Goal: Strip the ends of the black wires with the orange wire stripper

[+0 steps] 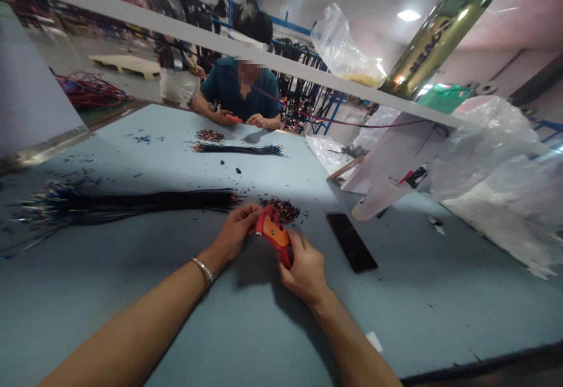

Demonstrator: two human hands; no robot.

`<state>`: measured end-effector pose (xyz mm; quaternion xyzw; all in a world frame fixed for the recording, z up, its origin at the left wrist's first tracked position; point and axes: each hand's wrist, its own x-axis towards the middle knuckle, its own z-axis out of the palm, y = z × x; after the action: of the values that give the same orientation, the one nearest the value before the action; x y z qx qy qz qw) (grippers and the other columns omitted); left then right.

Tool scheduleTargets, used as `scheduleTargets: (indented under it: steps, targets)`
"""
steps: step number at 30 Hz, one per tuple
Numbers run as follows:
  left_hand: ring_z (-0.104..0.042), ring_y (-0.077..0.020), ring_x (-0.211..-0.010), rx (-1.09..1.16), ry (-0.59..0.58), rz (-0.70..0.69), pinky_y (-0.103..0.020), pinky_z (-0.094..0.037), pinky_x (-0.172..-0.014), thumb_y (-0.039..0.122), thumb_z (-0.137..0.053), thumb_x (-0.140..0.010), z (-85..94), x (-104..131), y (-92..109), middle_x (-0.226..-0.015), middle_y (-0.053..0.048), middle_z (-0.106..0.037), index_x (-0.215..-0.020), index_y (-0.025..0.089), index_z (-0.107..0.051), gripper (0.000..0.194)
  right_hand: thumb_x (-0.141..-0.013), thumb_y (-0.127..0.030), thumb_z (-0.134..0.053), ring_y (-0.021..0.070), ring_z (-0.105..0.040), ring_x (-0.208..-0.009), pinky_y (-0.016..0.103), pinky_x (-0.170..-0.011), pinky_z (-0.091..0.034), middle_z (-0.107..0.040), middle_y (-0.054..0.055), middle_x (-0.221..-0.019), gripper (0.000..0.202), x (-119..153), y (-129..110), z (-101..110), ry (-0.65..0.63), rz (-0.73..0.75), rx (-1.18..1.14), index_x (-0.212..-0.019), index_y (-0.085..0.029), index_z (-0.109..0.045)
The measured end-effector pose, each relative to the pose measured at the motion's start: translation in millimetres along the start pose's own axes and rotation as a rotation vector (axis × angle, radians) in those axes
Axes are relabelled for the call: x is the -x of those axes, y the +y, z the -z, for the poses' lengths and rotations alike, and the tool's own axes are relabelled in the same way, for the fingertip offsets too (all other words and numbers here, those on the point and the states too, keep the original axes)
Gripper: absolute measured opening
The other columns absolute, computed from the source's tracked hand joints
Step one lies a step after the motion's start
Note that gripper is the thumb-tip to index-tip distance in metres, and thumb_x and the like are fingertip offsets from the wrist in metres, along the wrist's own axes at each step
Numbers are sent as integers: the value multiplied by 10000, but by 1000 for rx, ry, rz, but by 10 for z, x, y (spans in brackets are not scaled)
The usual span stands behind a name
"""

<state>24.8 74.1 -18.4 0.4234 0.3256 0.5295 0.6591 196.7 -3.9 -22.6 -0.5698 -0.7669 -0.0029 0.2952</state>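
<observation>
My right hand is wrapped around the handles of a red and orange wire stripper, whose head points up and left. The fingers of my left hand, with a bracelet at the wrist, are pinched together at the stripper's jaw end. What they hold there is hidden or too thin to make out. Left of my hands lies a long bundle of black wires, with copper-coloured ends near my left hand and blue and silvery ends at the far left. Just behind the stripper sits a pile of small copper and black scraps.
A dark phone lies right of my hands. Across the table, a co-worker holds a red tool, near a smaller wire bundle and a scrap pile. Clear plastic bags are heaped at right. A white bar crosses overhead.
</observation>
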Motion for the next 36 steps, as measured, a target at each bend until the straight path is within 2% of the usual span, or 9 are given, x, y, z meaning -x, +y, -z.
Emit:
scheduleTargets:
  steps: [3,11,21,26,36]
  targets:
    - [-492,-83,-530,34,-5,33,-208,-368,-526,434,-797,-665,-13,12,2,-638,11,-615,-754,146,-648,336,-795,-250,-531,270,-628,-853,368,-754,-513,-653,140,-1003,446,4,-7,2,-7,33,6,-1223,-125,-525]
    - [-489,-76,-502,77,63,23,-206,-377,-504,414,-808,-650,-5,-7,29,-601,28,-594,-713,154,-628,322,-747,-235,-556,272,-615,-867,365,-770,-507,-649,137,-1008,487,6,-19,-2,-48,59,32,-1222,-130,-530]
    - [-537,-100,-545,48,9,33,-217,-410,-537,431,-828,-611,-40,16,64,-637,2,-646,-732,150,-662,349,-770,-235,-551,263,-617,-846,359,-750,-503,-650,130,-1000,459,1,-10,0,-30,20,37,-1215,-125,-541]
    - [-526,-98,-536,46,-66,62,-218,-397,-535,441,-832,-613,-40,25,69,-639,0,-646,-744,150,-675,355,-765,-237,-554,261,-623,-867,350,-772,-502,-657,130,-1028,463,-1,8,-3,-19,11,19,-1218,-143,-531]
    - [-492,-89,-527,67,-75,46,-212,-361,-519,449,-853,-586,-18,9,52,-632,3,-627,-754,150,-702,375,-783,-259,-541,269,-629,-856,359,-745,-507,-653,132,-1005,450,-13,16,11,-22,-8,24,-1215,-133,-539]
